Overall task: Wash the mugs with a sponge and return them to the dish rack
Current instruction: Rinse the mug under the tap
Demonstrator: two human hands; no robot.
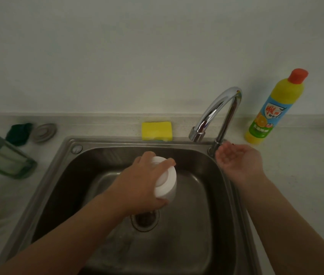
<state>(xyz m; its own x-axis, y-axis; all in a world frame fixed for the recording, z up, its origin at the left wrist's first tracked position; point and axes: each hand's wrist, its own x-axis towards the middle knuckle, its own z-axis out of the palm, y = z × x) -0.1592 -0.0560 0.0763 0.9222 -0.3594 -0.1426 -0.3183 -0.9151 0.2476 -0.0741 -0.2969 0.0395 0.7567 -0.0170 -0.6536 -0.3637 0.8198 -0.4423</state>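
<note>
From the head camera I look down at a steel sink (58,175) set into the bench (296,185).

My left hand (143,181) is over the middle of the sink, a little above the drain (145,219). Its grip is curled round a white mug (166,180). The fingers wrap over the far side and the thumb holds the near side. The mug is tipped over, so its flat round bottom faces up toward me. I cannot see its opening or its handle.

My right hand (236,159) is at the back right corner of the sink, over the rim. The palm faces up, the fingers are loosely spread, and this grip holds nothing. It is just beside the foot of the shiny tap (216,114), but I cannot tell if it touches it. The tap curves up and over toward the sink.

A yellow sponge (156,130) lies flat on the back edge of the bench, right behind the sink and apart from both hands.

A yellow soap bottle (274,108) with an orange cap stands upright near the back right of the bench, past the tap.

On the left side of the bench there is a green glass dish (4,155). Behind it, near the back edge, lie a dark green lump (18,133) and a round metal lid (43,132), close together.

The near left edge is too blurry for me to make out.
</note>
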